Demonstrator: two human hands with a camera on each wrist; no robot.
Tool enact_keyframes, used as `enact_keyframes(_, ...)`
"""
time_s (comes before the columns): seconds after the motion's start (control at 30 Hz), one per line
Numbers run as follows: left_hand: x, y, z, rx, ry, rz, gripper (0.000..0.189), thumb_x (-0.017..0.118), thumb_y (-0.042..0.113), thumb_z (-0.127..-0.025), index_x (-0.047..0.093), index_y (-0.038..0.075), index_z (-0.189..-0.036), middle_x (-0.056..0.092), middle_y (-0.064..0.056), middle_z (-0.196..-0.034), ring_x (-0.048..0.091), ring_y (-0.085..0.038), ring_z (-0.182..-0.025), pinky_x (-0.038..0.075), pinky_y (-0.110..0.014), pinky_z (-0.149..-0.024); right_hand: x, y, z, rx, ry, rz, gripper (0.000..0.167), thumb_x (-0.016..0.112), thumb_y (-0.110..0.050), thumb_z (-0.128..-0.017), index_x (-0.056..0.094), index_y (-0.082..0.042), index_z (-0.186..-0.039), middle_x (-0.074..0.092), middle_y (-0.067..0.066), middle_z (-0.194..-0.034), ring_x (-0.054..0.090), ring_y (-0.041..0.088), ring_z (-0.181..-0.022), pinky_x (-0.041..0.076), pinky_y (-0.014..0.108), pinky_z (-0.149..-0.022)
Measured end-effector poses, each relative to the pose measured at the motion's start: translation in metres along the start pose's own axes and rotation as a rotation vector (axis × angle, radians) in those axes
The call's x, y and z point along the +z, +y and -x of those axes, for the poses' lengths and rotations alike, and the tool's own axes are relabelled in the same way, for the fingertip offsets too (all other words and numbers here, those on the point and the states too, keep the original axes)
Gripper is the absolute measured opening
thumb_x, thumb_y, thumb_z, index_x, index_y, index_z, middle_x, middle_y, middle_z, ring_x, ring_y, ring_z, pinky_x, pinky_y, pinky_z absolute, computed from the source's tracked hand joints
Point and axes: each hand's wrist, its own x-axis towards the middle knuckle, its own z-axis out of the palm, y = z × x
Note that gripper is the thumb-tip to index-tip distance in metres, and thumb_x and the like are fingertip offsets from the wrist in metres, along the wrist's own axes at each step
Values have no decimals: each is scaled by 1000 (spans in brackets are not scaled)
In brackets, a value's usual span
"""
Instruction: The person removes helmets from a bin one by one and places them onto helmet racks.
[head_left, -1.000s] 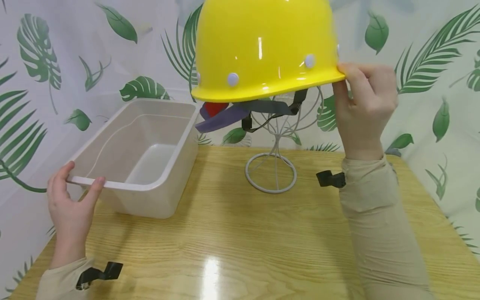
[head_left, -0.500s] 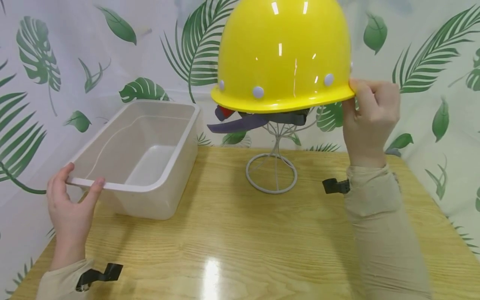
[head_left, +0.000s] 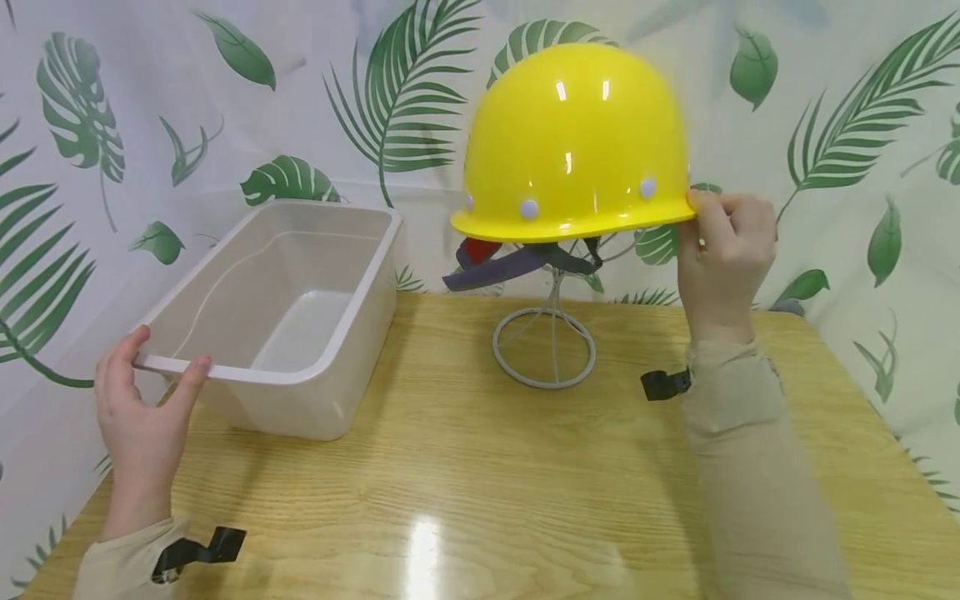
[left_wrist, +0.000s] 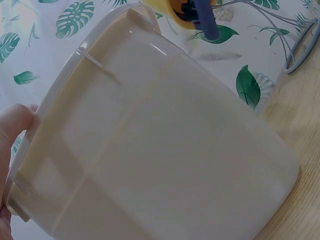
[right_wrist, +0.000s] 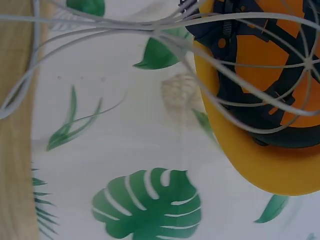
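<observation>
A yellow hard hat sits over the top of a white wire stand, hiding most of the stand's wire head. My right hand pinches the hat's brim at its right end. Dark straps with a red piece hang below the brim. In the right wrist view, the stand's curved wires cross in front of the hat's dark inner harness. My left hand grips the near left corner of a pale plastic bin, thumb and fingers on its rim. The left wrist view shows the bin's outer wall.
Everything stands on a wooden table, the bin at the left and the stand near the back edge. A white cloth printed with green leaves hangs behind and along both sides. Black straps circle both sleeves.
My right hand has brought the hard hat down, first moving right, so that it now covers the stand's wire head. The left hand and the bin have stayed put.
</observation>
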Motion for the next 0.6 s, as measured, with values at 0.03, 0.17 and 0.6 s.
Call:
enact_keyframes(0.03, 0, 0, 0, -2, -1, -1, 68, 73, 25, -84, 41, 19, -143, 37, 1, -143, 31, -15, -129, 16, -41, -108, 0, 2, 4, -3, -2, 6, 19, 58, -11, -94, 70, 3, -88, 54, 21, -78, 50, 39, -75, 39, 44, -69)
enact_keyframes(0.17, 0, 0, 0, -11, -6, -5, 68, 73, 26, -84, 41, 20, -144, 37, 1, -144, 30, -16, -129, 16, -43, -109, 0, 8, 17, -4, -7, 17, 15, 60, -8, -93, 70, 2, -88, 55, 20, -79, 50, 40, -75, 40, 46, -68)
enact_keyframes(0.6, 1, 1, 2, 9, 3, -18, 68, 72, 26, -84, 41, 19, -144, 35, 0, -145, 30, -16, -131, 16, -41, -109, 2, 11, 45, -27, -53, 5, 14, 60, -7, -93, 68, 3, -89, 56, 21, -79, 51, 40, -74, 43, 47, -70)
